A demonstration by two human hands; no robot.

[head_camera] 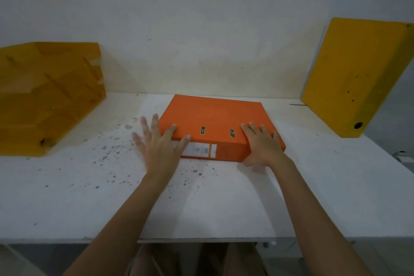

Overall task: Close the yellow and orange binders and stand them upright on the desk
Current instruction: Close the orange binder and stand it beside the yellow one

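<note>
The orange binder (215, 114) lies flat and closed in the middle of the white desk (224, 204), its labelled spine facing me. At the binder's near left corner my left hand (156, 144) has its fingers spread; the index finger and thumb touch the cover and spine, the other fingers are over the desk. My right hand (262, 144) grips the near right corner, fingers on the top cover and thumb low against the spine. The yellow binder (349, 74) is closed and stands upright at the back right, by the wall.
A yellow-brown wooden organiser (47, 96) stands at the back left against the wall. The desk surface is speckled with dark marks around my left hand. The desk's front edge (201, 240) runs just above my knees.
</note>
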